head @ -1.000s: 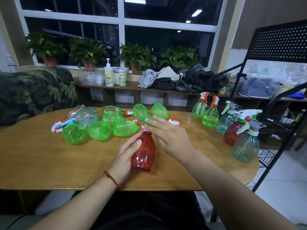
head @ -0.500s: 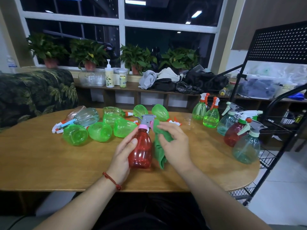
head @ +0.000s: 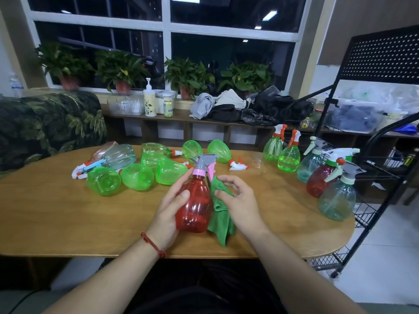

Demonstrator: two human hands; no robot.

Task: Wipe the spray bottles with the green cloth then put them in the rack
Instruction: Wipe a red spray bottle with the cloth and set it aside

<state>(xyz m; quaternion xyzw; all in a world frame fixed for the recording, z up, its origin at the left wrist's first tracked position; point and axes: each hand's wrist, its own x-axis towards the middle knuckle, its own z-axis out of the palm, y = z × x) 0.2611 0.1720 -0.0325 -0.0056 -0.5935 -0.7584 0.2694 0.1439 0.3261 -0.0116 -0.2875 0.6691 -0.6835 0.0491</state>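
- A leaf-print sofa (head: 45,123) stands far to the left of the red spray bottle (head: 195,205), beyond the wooden table (head: 56,211).
- A heap of green bottles (head: 136,175) lies on its sides on the table, to the left of and behind the red spray bottle; some have no spray heads.
- The left hand (head: 167,214), with a red cord at the wrist, grips the red spray bottle upright above the table, thumb on the front and fingers round the back.
- The green cloth (head: 221,220) hangs against the right side of the red spray bottle.
- The right hand (head: 240,200), just right of the red spray bottle, holds the green cloth under its thumb and palm, with the fingers half curled.
- Five upright bottles (head: 289,158) stand well to the right of the red spray bottle, at the table's right end.
- The black rack (head: 385,132) stands farther right, beside that end.
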